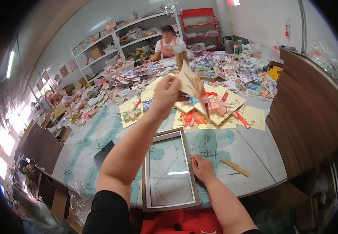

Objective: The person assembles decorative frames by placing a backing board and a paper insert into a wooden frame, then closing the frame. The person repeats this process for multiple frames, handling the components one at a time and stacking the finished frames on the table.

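My left hand (pixel 168 93) is raised over the table, its fingers closed on a cream card (pixel 188 82) that tilts upright. Below it, several cream cards with colourful paper figures overlap, one bearing an orange-red figure (pixel 193 118) and another a pink figure (pixel 217 105). An upright rectangular picture frame (pixel 189 171), brown outside and white inside with a clear pane, lies flat in front of me. At its right side my right hand (pixel 203 168) is curled, with the fingers against the frame's edge.
Right of the frame lies a flat wooden stick (pixel 235 167); a dark panel (pixel 104 154) is left of it. Brown boards (pixel 309 113) stand along the right edge. Colourful paper piles (pixel 251 74) cover the far table, where another person (pixel 168 45) sits before shelves (pixel 137 39).
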Demonstrator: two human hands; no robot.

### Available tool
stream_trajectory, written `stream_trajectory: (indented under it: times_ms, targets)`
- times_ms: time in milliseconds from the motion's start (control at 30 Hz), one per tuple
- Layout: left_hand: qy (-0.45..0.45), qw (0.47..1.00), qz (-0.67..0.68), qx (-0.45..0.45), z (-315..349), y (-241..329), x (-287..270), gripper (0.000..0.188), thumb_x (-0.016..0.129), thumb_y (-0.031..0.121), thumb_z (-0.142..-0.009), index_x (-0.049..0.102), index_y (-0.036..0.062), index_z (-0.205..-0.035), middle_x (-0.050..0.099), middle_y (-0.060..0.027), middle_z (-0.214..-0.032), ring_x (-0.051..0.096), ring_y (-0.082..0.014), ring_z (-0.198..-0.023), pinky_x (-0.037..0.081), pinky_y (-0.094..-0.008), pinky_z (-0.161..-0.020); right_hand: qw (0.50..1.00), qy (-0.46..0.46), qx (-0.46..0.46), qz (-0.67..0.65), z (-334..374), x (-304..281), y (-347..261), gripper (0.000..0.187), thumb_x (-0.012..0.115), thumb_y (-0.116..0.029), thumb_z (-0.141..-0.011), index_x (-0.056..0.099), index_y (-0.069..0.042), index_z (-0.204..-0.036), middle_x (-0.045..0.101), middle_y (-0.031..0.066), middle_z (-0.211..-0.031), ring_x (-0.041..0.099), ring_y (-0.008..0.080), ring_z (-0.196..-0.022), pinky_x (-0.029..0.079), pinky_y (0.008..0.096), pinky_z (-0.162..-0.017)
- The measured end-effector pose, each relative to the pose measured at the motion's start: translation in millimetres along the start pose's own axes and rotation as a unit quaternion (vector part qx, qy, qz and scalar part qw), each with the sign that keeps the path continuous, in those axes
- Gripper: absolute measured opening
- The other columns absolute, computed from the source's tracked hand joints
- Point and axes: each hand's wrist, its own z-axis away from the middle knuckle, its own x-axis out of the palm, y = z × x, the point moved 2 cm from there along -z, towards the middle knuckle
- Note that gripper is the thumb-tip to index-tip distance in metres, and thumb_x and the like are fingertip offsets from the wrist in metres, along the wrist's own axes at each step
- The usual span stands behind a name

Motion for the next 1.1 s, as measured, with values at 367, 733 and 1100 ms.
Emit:
stream_trajectory:
  times_ms: [367,733,1100]
  targets:
    - [0.101,0.989,0.051,0.091,103,121,-109,0.020,0.050,0.018,-0.096,0.054,0.0002,-0.103,0.059,-0.0063,-0.090,0.060,-0.0141,-0.080,0.051,-0.0288,-0.071,0.839,0.004,0.210,-0.502,-28,-48,10,0.047,0.048,-0.041,-0.095,0.055,0.001,-0.114,0.066,0.0101,-0.096,0.063,0.0187,-0.086,0.049,0.0332,-0.077]
    - [0.242,0.948,-0.133,0.160,204,65,-162,0.026,0.056,0.013,-0.091,0.050,-0.0016,-0.112,0.059,-0.0103,-0.102,0.055,-0.0140,-0.091,0.047,-0.0292,-0.078,0.785,-0.198,0.235,-0.537,70,-54,-165,0.040,0.055,-0.010,-0.092,0.043,0.003,-0.128,0.058,0.0111,-0.117,0.058,0.0171,-0.103,0.048,0.0314,-0.088]
    - [0.099,0.874,-0.468,0.086,364,-30,-81,0.036,0.067,0.012,-0.079,0.051,-0.0011,-0.108,0.053,-0.0182,-0.103,0.052,-0.0287,-0.098,0.041,-0.0367,-0.088,0.901,-0.116,0.195,-0.369,114,-22,-162,0.033,0.053,-0.009,-0.093,0.048,0.004,-0.122,0.061,0.0084,-0.107,0.058,0.0127,-0.094,0.047,0.0269,-0.082]
